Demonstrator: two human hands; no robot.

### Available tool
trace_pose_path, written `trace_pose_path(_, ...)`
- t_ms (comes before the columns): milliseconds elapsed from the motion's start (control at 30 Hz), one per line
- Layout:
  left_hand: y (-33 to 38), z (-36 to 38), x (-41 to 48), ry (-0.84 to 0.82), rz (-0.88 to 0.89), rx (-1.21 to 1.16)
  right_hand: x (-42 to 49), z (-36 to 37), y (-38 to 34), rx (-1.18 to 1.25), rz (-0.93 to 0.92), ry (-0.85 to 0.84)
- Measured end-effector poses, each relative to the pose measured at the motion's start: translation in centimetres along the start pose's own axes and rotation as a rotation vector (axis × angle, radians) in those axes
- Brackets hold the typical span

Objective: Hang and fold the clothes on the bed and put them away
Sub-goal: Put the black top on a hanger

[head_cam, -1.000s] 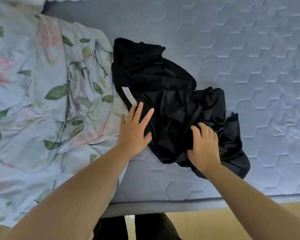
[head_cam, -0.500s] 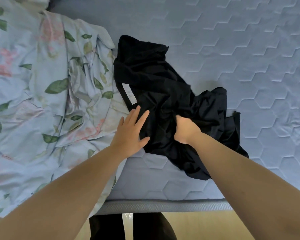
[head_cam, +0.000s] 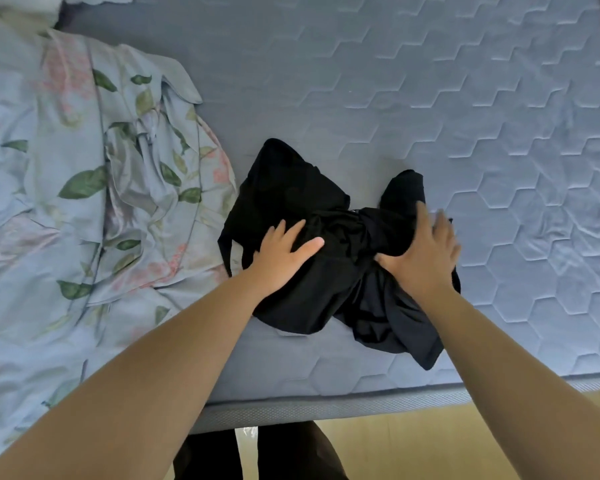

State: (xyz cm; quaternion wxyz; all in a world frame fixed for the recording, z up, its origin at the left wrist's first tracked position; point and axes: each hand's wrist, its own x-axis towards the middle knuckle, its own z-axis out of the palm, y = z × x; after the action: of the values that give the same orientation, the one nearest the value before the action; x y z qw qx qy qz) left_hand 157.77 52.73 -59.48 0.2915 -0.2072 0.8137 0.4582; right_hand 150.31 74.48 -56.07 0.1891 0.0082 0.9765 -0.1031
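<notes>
A crumpled black garment lies bunched on the blue quilted mattress near its front edge. My left hand rests flat on the garment's left part, fingers straight and spread. My right hand lies on its right part with fingers extended, slightly blurred; the thumb points toward the bunched middle. Part of the cloth hangs toward the mattress edge below my right wrist.
A floral light-blue duvet covers the left side of the bed, touching the garment's left edge. The mattress edge runs across the bottom. Below it are a wooden floor and my dark trouser legs.
The garment has been pulled together into a tighter bunch nearer the front edge. My right hand let go of the middle folds and moved right, now lying flat; my left hand stayed on the cloth.
</notes>
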Motion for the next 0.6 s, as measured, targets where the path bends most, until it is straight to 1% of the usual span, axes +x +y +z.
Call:
trace_pose_path(33, 0.3, 0.2, -0.2, 0.050, 0.007, 0.110, 0.6, 0.2, 1.3, 0.007, 0.169, -0.073)
trace_pose_path(67, 0.4, 0.4, -0.2, 0.117, 0.012, 0.254, 1.1, 0.4, 2.3, 0.018, 0.283, -0.135)
trace_pose_path(100, 0.5, 0.4, -0.2, 0.192, 0.011, 0.385, 1.6, 0.8, 3.3, 0.032, 0.338, -0.180)
trace_pose_path(133, 0.5, 0.2, 0.0, 0.250, -0.008, 0.466, 2.1, 1.3, 3.9, 0.072, 0.353, -0.209)
trace_pose_path(167, 0.4, 0.1, 0.3, 0.277, -0.042, 0.492, 2.7, 1.7, 4.1, 0.151, 0.345, -0.230)
trace_pose_path(200, 0.3, -0.1, 0.6, 0.257, -0.079, 0.463, 3.1, 2.3, 4.1, 0.256, 0.331, -0.246)
trace_pose_path(233, -0.1, -0.2, 1.1, 0.191, -0.102, 0.365, 3.4, 2.8, 3.8, 0.380, 0.318, -0.258)
trace_pose_path(333, -0.1, -0.2, 1.7, -0.073, -0.040, -0.048, 3.5, 3.3, 2.2, 0.768, 0.305, -0.347)
trace_pose_path(367, 0.2, 0.1, 1.5, -0.130, -0.013, -0.119, 3.2, 3.1, 1.6, 0.890, 0.290, -0.386)
trace_pose_path(433, 1.0, 1.1, 0.7, -0.203, 0.014, -0.168, 2.7, 2.6, 0.8, 1.065, 0.273, -0.500)
trace_pose_path(500, 1.3, 2.3, -0.2, -0.259, 0.011, -0.185, 2.1, 2.1, 0.0, 1.098, 0.198, -0.564)
trace_pose_path(567, 0.7, 3.2, -0.9, -0.268, 0.007, -0.185, 1.1, 1.7, -1.1, 1.019, 0.118, -0.546)
trace_pose_path(600, 0.5, 3.2, -1.4, -0.230, 0.022, -0.158, 0.6, 1.7, -1.6, 0.951, 0.075, -0.522)
